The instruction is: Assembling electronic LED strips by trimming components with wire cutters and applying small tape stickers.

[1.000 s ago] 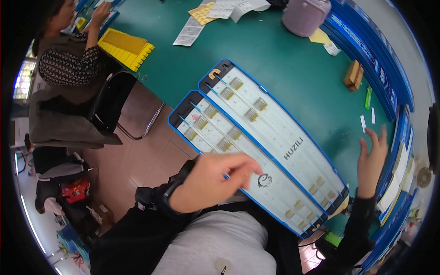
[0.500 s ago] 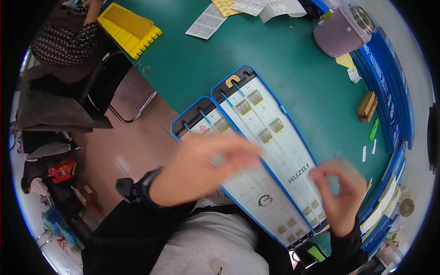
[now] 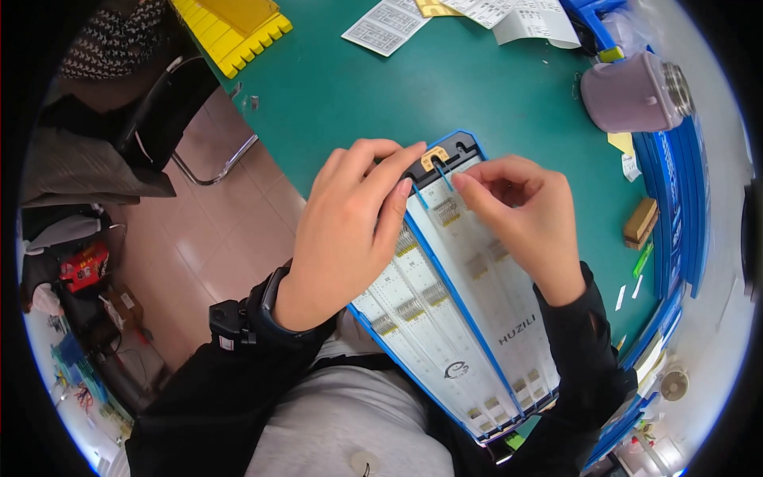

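A long hinged case (image 3: 520, 318) with a blue rim and pale panels lies unfolded at the table's near edge. Small spring-like coil rows (image 3: 447, 211) run along both halves. At the far end, a black strip carries a tan piece (image 3: 435, 157) and slim blue pegs (image 3: 421, 199). My left hand (image 3: 354, 207) covers the left half's black end, its index finger and thumb apart beside the strip. Beside a blue peg, my right hand (image 3: 524, 203) is closed in a pinch over the right half. Whatever its fingertips hold is too fine or hidden to tell.
On the green table (image 3: 334, 103) stand a lilac lidded container (image 3: 624, 95) and a wooden block (image 3: 640, 222). Printed sheets (image 3: 385, 26) and a yellow tray (image 3: 234, 36) lie along the far side. Blue racks (image 3: 675, 207) border the right; a chair (image 3: 147, 135) stands left.
Both hands have moved to the far end of the case, the left one onto its black end. My right hand has come up from the lower right panel. The view has shifted slightly.
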Demonstrator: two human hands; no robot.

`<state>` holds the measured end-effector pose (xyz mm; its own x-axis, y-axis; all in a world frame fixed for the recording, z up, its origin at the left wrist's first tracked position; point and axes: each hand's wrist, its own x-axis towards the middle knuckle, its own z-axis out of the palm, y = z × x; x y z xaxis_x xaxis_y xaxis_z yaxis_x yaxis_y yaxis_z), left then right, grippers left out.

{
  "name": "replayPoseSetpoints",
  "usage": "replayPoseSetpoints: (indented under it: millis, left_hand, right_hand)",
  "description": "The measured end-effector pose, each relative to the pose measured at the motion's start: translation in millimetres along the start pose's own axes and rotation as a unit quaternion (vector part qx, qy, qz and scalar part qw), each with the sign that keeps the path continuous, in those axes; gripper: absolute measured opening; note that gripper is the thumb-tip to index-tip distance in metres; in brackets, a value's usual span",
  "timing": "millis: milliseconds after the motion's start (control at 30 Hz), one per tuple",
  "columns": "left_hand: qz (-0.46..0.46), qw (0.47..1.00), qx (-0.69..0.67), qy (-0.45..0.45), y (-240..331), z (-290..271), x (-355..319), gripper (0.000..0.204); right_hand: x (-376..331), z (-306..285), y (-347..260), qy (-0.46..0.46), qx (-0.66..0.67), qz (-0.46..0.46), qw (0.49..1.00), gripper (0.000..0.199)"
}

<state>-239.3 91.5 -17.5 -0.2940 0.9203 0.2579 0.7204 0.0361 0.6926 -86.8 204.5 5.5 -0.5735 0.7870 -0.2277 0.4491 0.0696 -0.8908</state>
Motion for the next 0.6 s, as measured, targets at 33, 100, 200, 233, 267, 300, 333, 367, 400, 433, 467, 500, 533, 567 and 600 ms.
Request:
replayPoseSetpoints:
  millis: [33,100,200,233,267,300,333,367,400,433,467,500,533,567,600]
  left_hand:
    - [-0.006,1.0,0.001,-0.001,-1.2,0.0,-0.4,0.029]
    - [0.002,1.0,0.001,0.0,-2.1,1.8,0.7,0.029]
    - [-0.03,0.999,-0.004,-0.029,0.9,-2.2,2.3,0.03]
    - [-0.031,0.999,-0.004,-0.031,0.2,-1.6,2.5,0.03]
    - [-0.028,0.999,-0.003,-0.028,0.2,-1.5,2.3,0.03]
    - [-0.025,0.999,-0.001,-0.025,0.4,-1.5,2.1,0.031]
    - [-0.026,0.999,0.0,-0.026,1.0,-1.5,1.7,0.031]
    - [-0.024,0.999,0.001,-0.025,2.0,-2.4,1.8,0.031]
    - [-0.022,0.999,0.002,-0.024,3.1,-3.0,1.7,0.031]
    - [-0.022,0.999,0.002,-0.024,4.2,-2.9,1.1,0.031]
    - [-0.021,1.0,0.002,-0.023,4.0,-2.0,0.8,0.032]
    - [-0.019,1.0,0.001,-0.023,4.4,-0.8,0.6,0.034]
    - [-0.017,1.0,-0.003,-0.025,5.3,0.6,0.6,0.034]
    - [-0.007,1.0,-0.004,-0.027,5.3,1.4,1.9,0.036]
    - [0.003,1.0,-0.008,-0.03,5.2,3.3,3.3,0.038]
  right_hand:
    - [0.6,-0.2,-0.8,-0.001,-0.006,-0.001,1.0,0.015]
    - [1.4,-1.1,-1.2,0.0,-0.015,0.004,1.0,0.015]
    - [3.2,-0.2,-1.9,-0.002,-0.011,0.005,1.0,0.014]
    - [3.7,-0.4,-2.1,-0.006,-0.015,0.004,1.0,0.015]
    - [3.7,-0.7,-3.0,-0.01,-0.019,0.001,1.0,0.015]
    - [3.7,-1.3,-3.3,-0.011,-0.018,0.002,1.0,0.015]
    - [3.4,-2.1,-3.2,-0.017,-0.023,0.002,1.0,0.015]
    - [3.0,-3.4,-4.3,-0.021,-0.029,0.0,0.999,0.015]
    - [2.5,-4.8,-5.3,-0.021,-0.029,0.0,0.999,0.015]
    - [1.8,-6.7,-6.1,-0.026,-0.036,0.005,0.999,0.015]
    - [1.2,-7.5,-6.2,-0.03,-0.043,0.011,0.999,0.015]
    - [-0.3,-8.5,-6.1,-0.028,-0.043,0.012,0.999,0.015]
    - [-2.5,-10.0,-5.8,-0.028,-0.04,0.026,0.998,0.014]
    - [-4.0,-11.4,-6.5,-0.026,-0.038,0.043,0.998,0.012]
    - [-10.5,-15.8,-7.9,-0.02,-0.042,0.048,0.998,0.012]
